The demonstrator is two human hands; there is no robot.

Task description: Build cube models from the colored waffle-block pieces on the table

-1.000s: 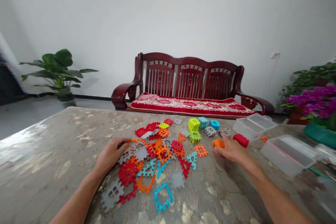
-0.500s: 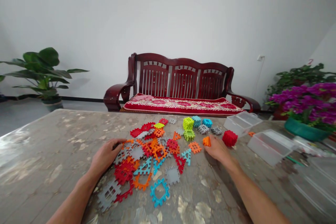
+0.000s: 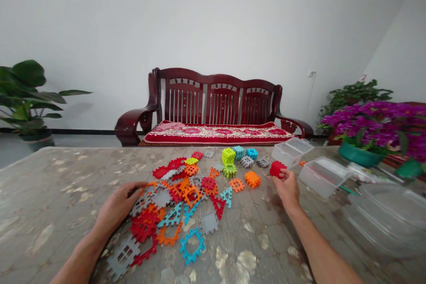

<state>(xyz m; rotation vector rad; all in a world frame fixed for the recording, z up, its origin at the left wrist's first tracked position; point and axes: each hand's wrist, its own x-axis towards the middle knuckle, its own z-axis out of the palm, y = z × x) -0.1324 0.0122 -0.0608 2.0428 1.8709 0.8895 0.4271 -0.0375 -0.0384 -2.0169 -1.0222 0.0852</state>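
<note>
— What do the hands hold at the marbled table [image 3: 60, 195]?
— The right hand [image 3: 288, 188] grips a red cube [image 3: 277, 169] of interlocking tiles in its fingertips, at three o'clock from the tile pile. The left hand [image 3: 117, 206] rests palm-down on the pile's nine o'clock edge, fingers on grey and orange pieces.
— And around them?
— An orange cube [image 3: 252, 179] stands just beside the red one, at its nine o'clock. A lime-green cube [image 3: 228, 155], blue and grey cubes sit at the pile's one o'clock. Clear plastic boxes [image 3: 319, 176] lie at the right hand's two o'clock. A blue square frame [image 3: 192, 245] lies at six o'clock.
— Beyond the table?
— A dark wooden bench [image 3: 216, 102] with red cushion, at twelve o'clock; purple flowers [image 3: 376, 120] at three.
</note>
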